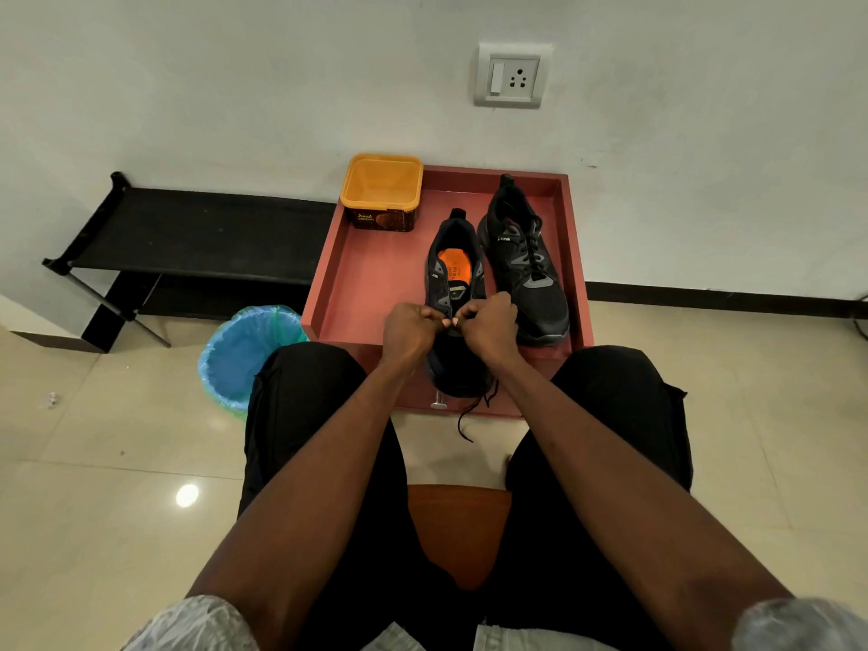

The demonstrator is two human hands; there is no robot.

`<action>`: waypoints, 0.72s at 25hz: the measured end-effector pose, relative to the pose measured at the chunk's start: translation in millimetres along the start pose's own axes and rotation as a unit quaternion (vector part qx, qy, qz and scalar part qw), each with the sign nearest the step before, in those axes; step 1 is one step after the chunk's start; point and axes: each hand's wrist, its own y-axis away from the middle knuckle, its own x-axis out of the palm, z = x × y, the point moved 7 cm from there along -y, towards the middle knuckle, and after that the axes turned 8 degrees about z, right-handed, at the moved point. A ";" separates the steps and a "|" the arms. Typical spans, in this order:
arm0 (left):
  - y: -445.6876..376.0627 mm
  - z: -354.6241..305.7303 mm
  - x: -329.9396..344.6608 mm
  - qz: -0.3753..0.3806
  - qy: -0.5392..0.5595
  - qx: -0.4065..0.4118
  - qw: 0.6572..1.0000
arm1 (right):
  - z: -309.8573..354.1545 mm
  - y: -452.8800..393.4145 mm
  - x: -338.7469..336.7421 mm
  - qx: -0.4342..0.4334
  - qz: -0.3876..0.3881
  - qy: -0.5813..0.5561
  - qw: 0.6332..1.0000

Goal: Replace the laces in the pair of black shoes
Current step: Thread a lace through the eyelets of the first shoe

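While both hands (451, 324) pinch lace (474, 411), near shoe (453, 274) lies lengthwise, toe toward person.

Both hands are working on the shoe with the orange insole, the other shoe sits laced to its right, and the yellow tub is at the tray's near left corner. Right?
Not quite. In the head view the yellow tub sits at the far left corner of the tray, by the wall. The rest holds.

Bare red tray floor (375, 293) open just left of the left hand (409, 332), orange-rimmed square plastic tub (381, 192) well beyond it, laced black mesh shoe (526, 260) close on the right hand's (488, 327) right, raised red tray wall (575, 256) just past that.
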 end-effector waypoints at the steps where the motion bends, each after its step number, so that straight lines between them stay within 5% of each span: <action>1: 0.4 -0.5 0.2 -0.004 0.003 0.003 1.000 | -1.8 1.4 3.3 0.025 0.022 -0.020 0.999; 4: 0.0 0.2 0.6 -0.008 0.000 0.000 1.000 | -1.9 -0.6 4.8 0.039 0.075 -0.038 0.996; 9: 3.9 -7.7 -3.6 -0.025 0.005 -0.018 1.000 | 17.1 -2.8 -15.0 -0.079 0.060 0.074 0.992; 11: 12.7 -22.0 -10.9 -0.021 0.161 -0.010 0.987 | 17.7 -3.3 -19.0 -0.081 0.056 0.081 0.992; 14: 27.1 -42.1 -28.1 0.055 0.392 0.014 0.918 | 18.9 -2.5 -19.0 -0.084 0.072 0.076 0.991; 16: 36.0 -38.9 -30.2 0.148 0.300 -0.053 0.941 | 16.8 -3.9 -20.8 -0.075 0.073 0.073 0.992; 18: 56.7 -13.2 -16.1 0.280 0.078 -0.177 0.940 | 16.4 -4.3 -23.6 -0.069 0.072 0.064 0.993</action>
